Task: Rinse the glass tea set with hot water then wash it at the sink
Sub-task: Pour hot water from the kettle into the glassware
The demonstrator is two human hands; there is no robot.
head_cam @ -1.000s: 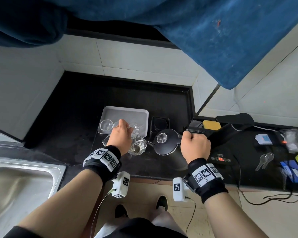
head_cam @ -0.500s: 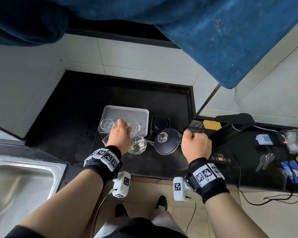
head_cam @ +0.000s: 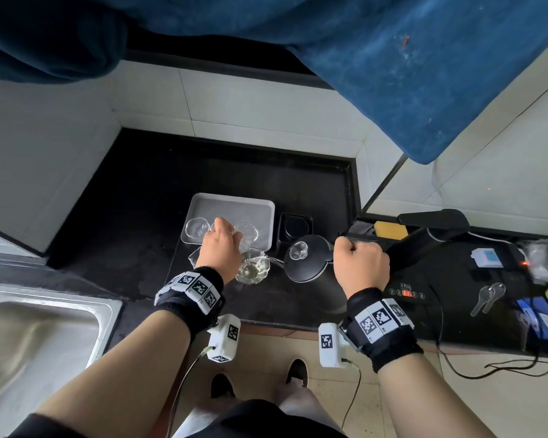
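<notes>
The right hand is a closed fist round the handle of the black kettle — that grip looks full and firm. The kettle's thin spout runs leftward from the body, and its tip sits at the rim of the glass bowl. The bowl stands on the worktop just left of the kettle, with some pale yellowish liquid in it. So the pour line lies right to left, spout to bowl, and the right hand governs it. I'd judge the next move is only a small tilt to the left.

The left hand is just beside that bowl on its far-left side, knuckles up. Its fingers bend down at the near edge of the grey tray, between the left cup and the right cup. The back of the hand hides the fingertips, so I cannot tell whether that grip pinches any glass or merely rests there. The sink sits near left, well apart.
</notes>
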